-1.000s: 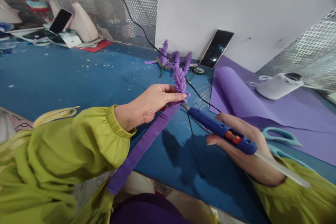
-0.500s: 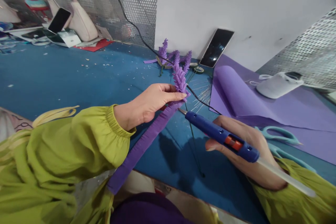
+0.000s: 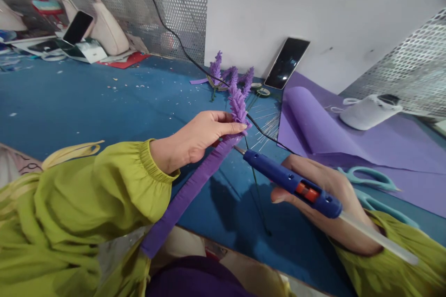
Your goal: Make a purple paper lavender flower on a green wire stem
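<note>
My left hand [image 3: 205,139] pinches the lower end of a purple artificial lavender flower [image 3: 238,104] between thumb and fingers. From there a long purple fringed strip [image 3: 190,195] slants down to my lap, and a thin green stem [image 3: 258,190] hangs below the bloom. Wrapped in my right hand [image 3: 324,195] is a blue hot glue gun [image 3: 291,181], with a pale glue stick [image 3: 379,239] jutting from its back. The gun's metal nozzle is right at the strip's upper edge, close under my left thumb; whether it touches is hard to tell.
Behind the bloom lie more purple flowers [image 3: 216,67], green tape rolls [image 3: 262,92] and loose wires [image 3: 268,127]. A phone [image 3: 287,62] leans on the white board. Purple sheets [image 3: 313,120], teal scissors [image 3: 374,178] and a white shoe-shaped object [image 3: 371,111] are at right. A black cord [image 3: 174,32] crosses the table.
The glue gun has shifted slightly left and down, its nozzle following along the strip's edge. My left hand keeps the same hold on the flower.
</note>
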